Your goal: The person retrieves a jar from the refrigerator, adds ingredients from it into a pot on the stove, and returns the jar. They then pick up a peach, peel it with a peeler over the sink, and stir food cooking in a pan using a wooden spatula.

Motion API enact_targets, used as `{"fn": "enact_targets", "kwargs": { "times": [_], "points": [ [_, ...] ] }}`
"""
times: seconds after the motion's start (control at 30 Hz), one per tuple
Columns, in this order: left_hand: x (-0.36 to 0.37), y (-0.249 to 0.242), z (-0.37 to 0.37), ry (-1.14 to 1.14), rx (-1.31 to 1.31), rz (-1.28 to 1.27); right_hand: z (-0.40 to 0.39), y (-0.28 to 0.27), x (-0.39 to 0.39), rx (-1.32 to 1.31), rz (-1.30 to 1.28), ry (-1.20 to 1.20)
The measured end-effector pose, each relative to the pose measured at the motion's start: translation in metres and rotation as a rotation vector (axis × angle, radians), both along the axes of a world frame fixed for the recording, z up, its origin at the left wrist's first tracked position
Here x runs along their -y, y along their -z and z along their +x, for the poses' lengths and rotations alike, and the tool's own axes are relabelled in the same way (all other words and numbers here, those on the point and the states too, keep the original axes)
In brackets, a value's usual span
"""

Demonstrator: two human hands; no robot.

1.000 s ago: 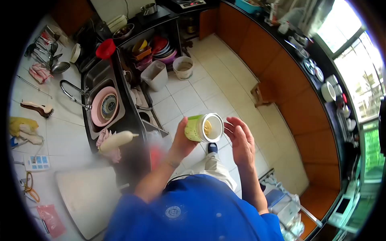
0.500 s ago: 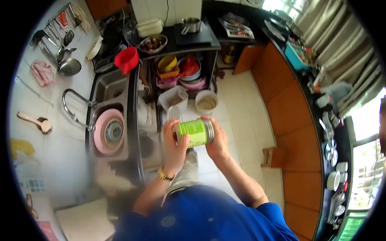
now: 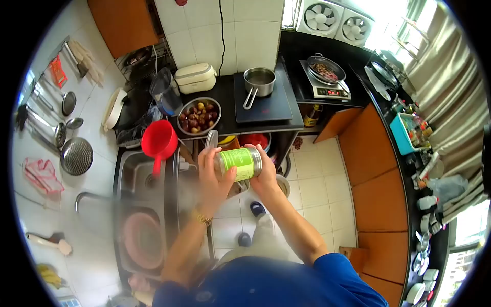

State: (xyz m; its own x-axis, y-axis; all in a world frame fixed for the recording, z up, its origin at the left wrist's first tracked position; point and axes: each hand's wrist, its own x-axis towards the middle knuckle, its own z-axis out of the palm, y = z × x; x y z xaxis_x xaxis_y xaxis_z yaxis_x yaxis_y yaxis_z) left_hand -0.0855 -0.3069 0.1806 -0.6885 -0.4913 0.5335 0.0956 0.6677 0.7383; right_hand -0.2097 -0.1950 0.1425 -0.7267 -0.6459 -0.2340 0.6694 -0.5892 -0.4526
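While both forearms rise, left hand [image 3: 212,176] and right hand [image 3: 266,176] fingers clasp the green jar [image 3: 239,163].

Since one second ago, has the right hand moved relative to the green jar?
Yes. The right hand was open and apart from the green jar, beside its open mouth. Now it grips that end of the jar, while the left hand holds the other end.

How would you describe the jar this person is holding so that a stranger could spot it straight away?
Start at the black counter with the steel saucepan on it. Just in front of its edge, the left hand and right hand hold a clear jar lying sideways between them. Its bright green label sets it apart; the red funnel and bowl of brown fruit nearby have none.
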Motion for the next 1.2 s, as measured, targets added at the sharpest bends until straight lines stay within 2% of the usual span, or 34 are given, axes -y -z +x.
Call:
{"fn": "enact_targets", "kwargs": {
  "times": [0.03, 0.07, 0.3, 0.4, 0.47, 0.6, 0.67, 0.7, 0.77, 0.8, 0.87, 0.97, 1.03, 1.1, 1.2],
  "points": [
    [0.01, 0.0, -0.02, -0.015, -0.036, -0.077, -0.023, 0.012, 0.018, 0.008, -0.004, -0.009],
    [0.021, 0.002, -0.04, -0.029, -0.014, 0.003, -0.039, 0.025, 0.036, 0.068, -0.005, -0.015],
    [0.1, 0.005, -0.177, -0.077, 0.029, 0.003, -0.178, 0.004, 0.113, 0.089, -0.038, -0.054],
    [0.12, 0.007, -0.229, -0.035, -0.051, 0.05, -0.228, 0.003, 0.136, 0.106, -0.018, 0.021],
    [0.133, 0.018, -0.245, -0.034, -0.02, 0.143, -0.254, 0.027, 0.152, 0.144, -0.042, 0.013],
    [0.151, 0.031, -0.276, -0.052, -0.017, 0.222, -0.295, 0.023, 0.17, 0.257, -0.135, 0.078],
    [0.158, 0.041, -0.292, -0.054, -0.013, 0.429, -0.309, 0.032, 0.178, 0.285, -0.159, 0.091],
    [0.156, 0.042, -0.298, -0.051, -0.009, 0.431, -0.312, 0.033, 0.179, 0.288, -0.157, 0.095],
    [0.154, 0.045, -0.309, -0.025, -0.134, 0.662, -0.32, 0.037, 0.183, 0.324, -0.18, 0.105],
    [0.157, 0.051, -0.313, -0.027, -0.134, 0.664, -0.323, 0.036, 0.184, 0.337, -0.191, 0.119],
    [0.16, 0.069, -0.324, -0.011, -0.205, 0.846, -0.332, 0.036, 0.184, 0.316, -0.177, 0.117],
    [0.153, 0.074, -0.338, -0.002, -0.223, 0.998, -0.341, 0.029, 0.178, 0.223, -0.151, 0.104],
    [0.148, 0.078, -0.348, 0.015, -0.24, 1.033, -0.347, 0.021, 0.175, 0.037, 0.001, 0.103],
    [0.141, 0.079, -0.358, 0.035, -0.248, 1.066, -0.355, 0.023, 0.171, 0.065, -0.042, 0.126],
    [0.131, 0.073, -0.371, 0.064, -0.259, 1.306, -0.361, 0.016, 0.168, 0.107, -0.095, 0.144]
  ]
}}
